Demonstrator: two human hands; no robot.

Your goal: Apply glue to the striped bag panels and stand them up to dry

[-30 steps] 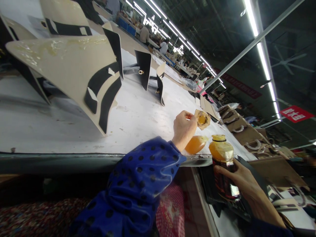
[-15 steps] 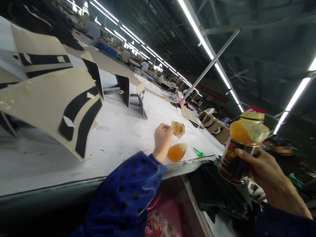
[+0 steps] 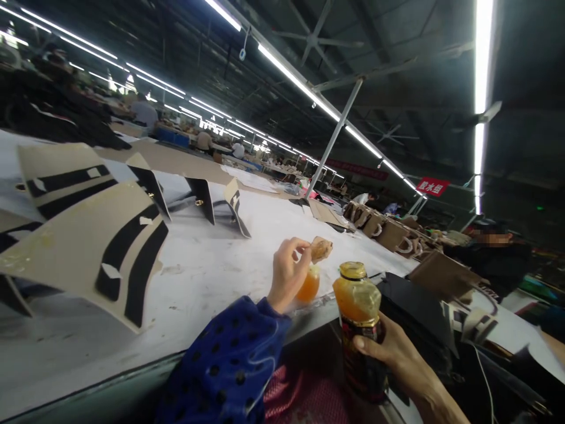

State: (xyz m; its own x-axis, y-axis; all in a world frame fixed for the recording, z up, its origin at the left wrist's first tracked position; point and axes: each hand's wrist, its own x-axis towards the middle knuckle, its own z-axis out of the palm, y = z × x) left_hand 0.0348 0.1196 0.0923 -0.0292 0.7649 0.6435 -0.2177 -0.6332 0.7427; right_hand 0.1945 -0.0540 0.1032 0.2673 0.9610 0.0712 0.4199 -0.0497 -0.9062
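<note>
My left hand (image 3: 288,274) pinches the edge of a small tan piece of board (image 3: 321,249) with a brownish, glue-like stain, held above the table. Just below it a small rounded orange container (image 3: 310,285) stands on the white table surface (image 3: 198,277), partly behind my wrist. My right hand (image 3: 399,353) is wrapped round a bottle (image 3: 358,300) with a yellowish, smeared neck, amber contents and a dark label. It is nearly upright, in front of the table edge and apart from the board piece.
Curved beige panels with black strips (image 3: 132,259) stand on the left of the table, with smaller black flaps (image 3: 200,200) behind. Brown bags with handles (image 3: 379,227) line the back right. Black material (image 3: 412,306) lies at right, near another person (image 3: 498,259).
My right hand has brought the bottle left and lower, closer to my left hand. The board piece is now tilted flatter. The view has turned right; the green item is no longer visible.
</note>
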